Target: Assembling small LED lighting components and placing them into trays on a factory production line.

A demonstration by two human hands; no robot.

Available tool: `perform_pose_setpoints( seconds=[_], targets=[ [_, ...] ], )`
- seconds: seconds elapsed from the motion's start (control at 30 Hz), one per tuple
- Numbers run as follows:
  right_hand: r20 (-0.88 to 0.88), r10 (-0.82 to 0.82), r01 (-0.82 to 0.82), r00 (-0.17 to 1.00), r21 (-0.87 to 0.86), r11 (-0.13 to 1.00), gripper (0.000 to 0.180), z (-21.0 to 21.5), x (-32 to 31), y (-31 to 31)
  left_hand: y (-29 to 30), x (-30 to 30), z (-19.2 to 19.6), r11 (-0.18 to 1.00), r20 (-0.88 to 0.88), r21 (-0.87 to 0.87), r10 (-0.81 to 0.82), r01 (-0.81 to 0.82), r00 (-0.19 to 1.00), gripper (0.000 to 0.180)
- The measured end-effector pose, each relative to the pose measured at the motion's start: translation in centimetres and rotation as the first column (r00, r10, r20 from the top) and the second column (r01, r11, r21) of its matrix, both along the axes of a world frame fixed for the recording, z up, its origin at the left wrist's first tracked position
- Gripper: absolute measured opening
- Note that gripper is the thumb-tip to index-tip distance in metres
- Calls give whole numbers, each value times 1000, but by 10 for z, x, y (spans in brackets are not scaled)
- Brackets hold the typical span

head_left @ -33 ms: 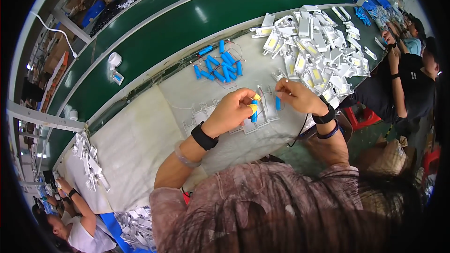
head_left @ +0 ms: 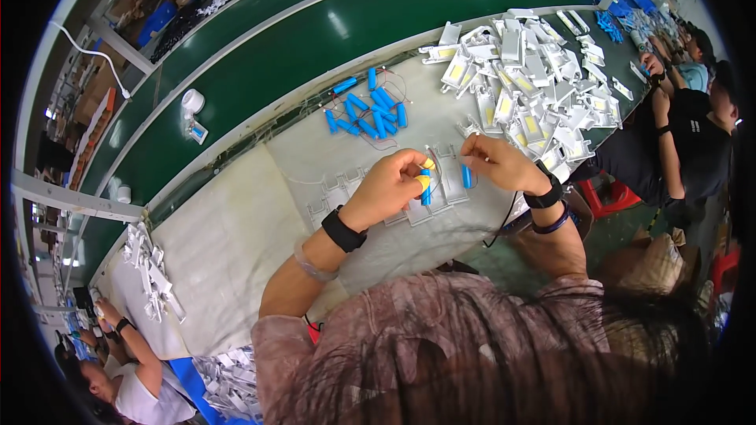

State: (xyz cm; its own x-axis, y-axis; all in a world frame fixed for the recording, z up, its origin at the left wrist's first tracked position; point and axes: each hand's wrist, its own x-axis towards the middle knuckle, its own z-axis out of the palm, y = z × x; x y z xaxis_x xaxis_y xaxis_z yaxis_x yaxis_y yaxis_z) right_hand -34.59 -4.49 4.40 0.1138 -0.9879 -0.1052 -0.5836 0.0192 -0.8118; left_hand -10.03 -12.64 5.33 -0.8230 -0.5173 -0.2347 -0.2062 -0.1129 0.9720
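Observation:
Between the thumb and forefinger of my left hand (head_left: 387, 186), both tipped with yellow finger covers, is a blue cylindrical battery (head_left: 426, 190) standing nearly upright. My right hand (head_left: 504, 164) is closed in a pinch at the top of another blue cylinder (head_left: 466, 176), which looks like the same kind of battery. Thin wires run between the two hands. Under and beside them lies a row of white plastic housings (head_left: 449, 181) on the pale work mat, partly covered by my left hand. Beyond my hands lies a loose group of blue batteries (head_left: 366, 127) with thin red and dark wires.
A heap of white plastic parts with yellow panels (head_left: 528, 79) rises at the far right. Behind the mat runs a green conveyor belt (head_left: 260, 71) carrying a white round item (head_left: 193, 100). More white pieces (head_left: 150, 271) lie at left. People sit at both sides.

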Motion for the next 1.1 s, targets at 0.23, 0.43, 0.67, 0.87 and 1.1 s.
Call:
perform_pose_setpoints(
  seconds=[0.23,0.43,0.67,0.87,1.1],
  targets=[
    [33,-8,8,999,17,1000,13,-5,12,0,0,-15,-32,990,-26,-140,3,-7,1000,23],
    [-11,-71,70,997,-60,996,12,-12,16,3,5,-21,-49,939,50,-339,74,-52,996,22],
    [-94,-123,111,988,-127,986,13,-21,29,6,15,-21,-55,830,54,-553,130,-79,990,24],
    [-268,-181,110,946,-259,960,14,-32,36,9,19,-26,-51,736,154,-677,169,-21,974,24],
    [-272,-282,169,920,-376,911,26,-35,44,14,24,-24,-60,491,50,-868,233,-73,971,26]
  ],
)
